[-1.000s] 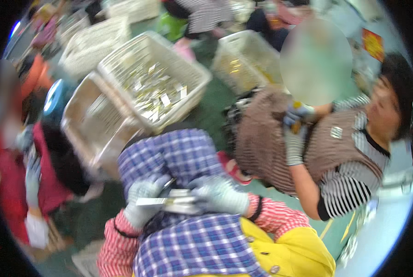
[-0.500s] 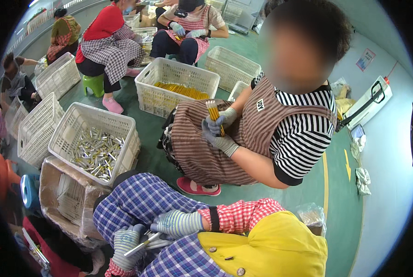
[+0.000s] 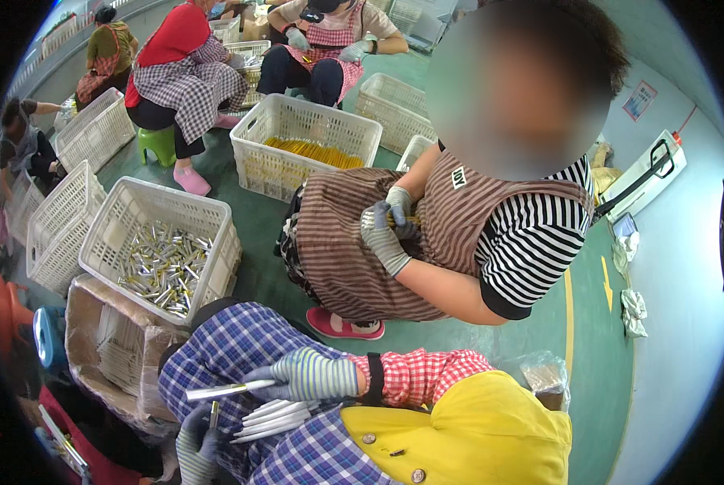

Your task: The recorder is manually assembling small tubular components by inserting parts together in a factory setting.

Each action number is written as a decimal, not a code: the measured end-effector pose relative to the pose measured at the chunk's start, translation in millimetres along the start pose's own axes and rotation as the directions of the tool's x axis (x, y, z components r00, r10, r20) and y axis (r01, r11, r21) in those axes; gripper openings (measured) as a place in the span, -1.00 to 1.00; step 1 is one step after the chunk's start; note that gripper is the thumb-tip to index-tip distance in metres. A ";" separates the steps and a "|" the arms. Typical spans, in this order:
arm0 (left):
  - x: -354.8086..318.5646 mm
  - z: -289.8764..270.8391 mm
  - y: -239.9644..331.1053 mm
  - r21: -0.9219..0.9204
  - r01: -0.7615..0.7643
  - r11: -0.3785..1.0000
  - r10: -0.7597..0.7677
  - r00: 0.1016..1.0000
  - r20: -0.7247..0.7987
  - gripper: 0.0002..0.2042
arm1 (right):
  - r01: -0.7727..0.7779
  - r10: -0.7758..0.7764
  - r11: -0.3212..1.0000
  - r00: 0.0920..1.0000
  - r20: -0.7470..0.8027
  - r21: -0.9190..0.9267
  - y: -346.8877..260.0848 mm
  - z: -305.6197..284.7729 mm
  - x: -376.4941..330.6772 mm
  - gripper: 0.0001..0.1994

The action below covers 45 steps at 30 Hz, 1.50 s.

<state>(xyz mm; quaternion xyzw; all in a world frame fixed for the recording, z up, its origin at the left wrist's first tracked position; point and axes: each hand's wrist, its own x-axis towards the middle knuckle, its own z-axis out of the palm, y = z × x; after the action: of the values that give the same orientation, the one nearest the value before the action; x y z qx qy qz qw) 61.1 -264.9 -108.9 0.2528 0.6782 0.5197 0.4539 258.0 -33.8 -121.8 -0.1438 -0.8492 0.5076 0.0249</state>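
My right hand (image 3: 312,375), in a striped grey glove, pinches a slender white-and-silver tube (image 3: 223,391) that points left over my lap. Lower left, my left hand (image 3: 195,446) is closed, with the end of a slim silver tube (image 3: 214,414) sticking up from its fingers; the rest of that tube is hidden. Between and just below the hands, several white tubes (image 3: 274,419) lie together on my blue plaid apron (image 3: 240,333).
Beside my knees stand an open carton (image 3: 83,323) of white sticks and a white crate (image 3: 107,212) of short silver tubes. Beyond is a crate (image 3: 297,113) of yellow sticks. A person in a striped apron (image 3: 337,234) stands close ahead, gloved hands together; others sit farther back.
My hands have moved apart. The right has lifted a single tube to the left; the left has dropped lower. The white tubes now rest on my lap. The standing person's hands have lowered.
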 end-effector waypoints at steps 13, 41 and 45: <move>1.7 12.0 31.2 -0.118 0.072 0.990 -0.041 0.969 0.242 -0.61 | -0.046 -0.011 0.965 0.977 0.215 0.259 -25.6 -30.7 -4.0 -0.64; -7.9 22.7 25.4 -0.032 0.054 0.998 -0.047 0.978 0.204 -0.70 | 0.006 -0.042 0.994 0.945 0.325 0.111 -19.9 -38.6 -7.3 -0.72; -11.2 29.8 26.9 0.039 -0.014 0.999 0.007 0.983 0.182 -0.66 | 0.051 -0.066 0.997 0.942 0.329 0.054 -23.1 -36.2 -6.6 -0.72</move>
<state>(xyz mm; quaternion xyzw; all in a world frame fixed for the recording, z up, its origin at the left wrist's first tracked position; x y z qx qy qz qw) 88.9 -250.9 -81.2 0.3119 0.6429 0.4829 0.5061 266.0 -14.9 -83.5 -0.0308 -0.8336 0.5424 -0.0996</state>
